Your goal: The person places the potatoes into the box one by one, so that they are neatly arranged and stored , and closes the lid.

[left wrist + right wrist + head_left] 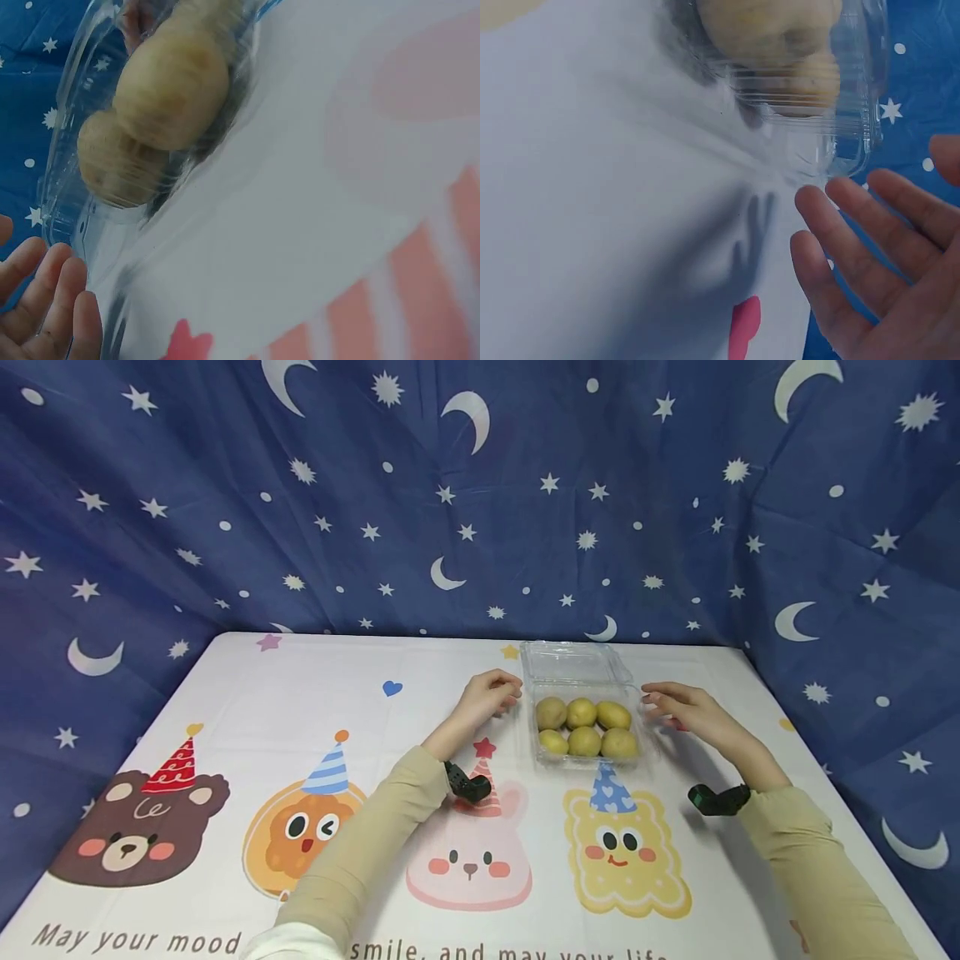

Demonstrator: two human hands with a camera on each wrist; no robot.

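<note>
Toward the back right of the table, a clear plastic clamshell box (555, 763) holds several yellowish-brown potatoes (584, 741) in two rows. Its hinged lid (576, 662) is up, tilted toward the back curtain. On the box's left side is my left hand (489, 695), fingertips close to the wall near the hinge, fingers loosely bent and holding nothing. My right hand (693, 708) is at the opposite side, fingers extended toward the wall. In the right wrist view its fingers (855, 255) are relaxed and spread, just beyond the box's corner.
A white tablecloth (315, 685) printed with cartoon animals and lettering covers the table. Behind it and along both sides hangs a dark blue curtain (525, 560) with moons and stars. Each wrist wears a small black camera (468, 783).
</note>
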